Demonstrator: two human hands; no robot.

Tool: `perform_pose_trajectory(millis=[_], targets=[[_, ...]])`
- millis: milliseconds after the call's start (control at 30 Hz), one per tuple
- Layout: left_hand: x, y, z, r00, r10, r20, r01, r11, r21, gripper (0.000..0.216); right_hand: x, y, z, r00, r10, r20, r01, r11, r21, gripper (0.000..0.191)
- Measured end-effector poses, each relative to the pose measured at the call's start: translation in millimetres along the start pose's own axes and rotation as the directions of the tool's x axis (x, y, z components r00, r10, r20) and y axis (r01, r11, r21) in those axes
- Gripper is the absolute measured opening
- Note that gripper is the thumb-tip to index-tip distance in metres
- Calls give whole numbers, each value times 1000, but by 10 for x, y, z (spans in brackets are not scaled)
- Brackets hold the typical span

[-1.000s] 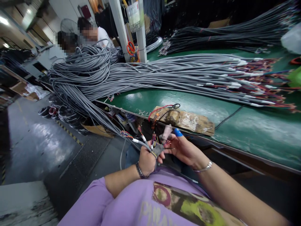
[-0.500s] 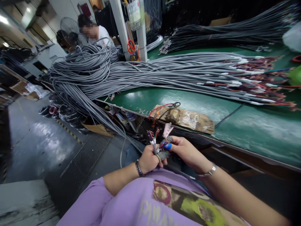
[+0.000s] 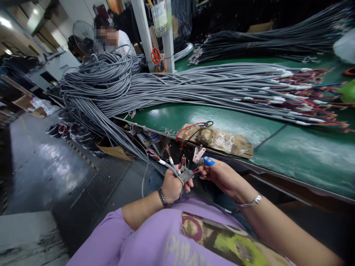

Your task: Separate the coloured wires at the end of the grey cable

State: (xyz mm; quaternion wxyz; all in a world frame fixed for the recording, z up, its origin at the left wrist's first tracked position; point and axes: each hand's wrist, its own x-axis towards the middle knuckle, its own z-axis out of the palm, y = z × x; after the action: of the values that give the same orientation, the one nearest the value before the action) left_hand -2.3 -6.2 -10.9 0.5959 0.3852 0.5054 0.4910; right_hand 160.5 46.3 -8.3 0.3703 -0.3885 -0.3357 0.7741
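Note:
My left hand (image 3: pixel 172 186) is closed around the ends of a few grey cables (image 3: pixel 163 164), whose stripped coloured wires (image 3: pixel 181 162) fan out above my fist. My right hand (image 3: pixel 222 175), with a blue cot on one fingertip, pinches one thin wire end (image 3: pixel 196 170) just right of the left hand. A small pale tool or clip (image 3: pixel 199 153) sticks up between the two hands; which hand holds it I cannot tell. Both hands hover in front of my chest, below the bench edge.
A green bench (image 3: pixel 277 147) carries a large pile of grey cables (image 3: pixel 180 85) that spills off its left end toward the floor. A taped cardboard block (image 3: pixel 222 140) with red and black leads sits at the bench edge. White posts and orange scissors (image 3: pixel 154 56) stand behind. Another person sits at far left.
My hands drew together half a second ago and have now parted again. The cable ends fan out to the left once more, and the right hand sits slightly further right.

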Motion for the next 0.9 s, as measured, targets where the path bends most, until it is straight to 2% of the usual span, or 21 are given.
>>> perform_pose_trajectory(millis=[133,200,333,533,667,767,833,900], targets=[[-8,-36,-2,998,-7,59,4,998,61,40,-48,-25,168,987,-1,161,14,997,-81,29],[-14,-55,-5,997,-5,77,-1,997,79,39,-65,-24,232,979,-18,203,41,993,-110,27],[-18,-80,-12,997,11,73,-16,998,60,39,-83,-32,255,980,-66,188,97,982,-164,27],[-12,-78,4,1000,3,5,-3,999,48,43,-99,-22,218,990,-92,110,112,973,-200,25],[-30,-85,6,999,-9,52,7,999,47,42,-38,42,165,999,-48,7,48,999,-13,24],[-43,-70,2,999,-23,27,22,999,38,44,52,74,62,996,-26,-84,40,983,179,21],[-42,-35,10,1000,-10,-20,10,1000,-1,45,108,72,7,996,15,-88,7,971,238,18],[-31,18,35,999,7,-53,-9,999,-36,46,149,48,-1,998,41,-42,-30,969,245,27]])
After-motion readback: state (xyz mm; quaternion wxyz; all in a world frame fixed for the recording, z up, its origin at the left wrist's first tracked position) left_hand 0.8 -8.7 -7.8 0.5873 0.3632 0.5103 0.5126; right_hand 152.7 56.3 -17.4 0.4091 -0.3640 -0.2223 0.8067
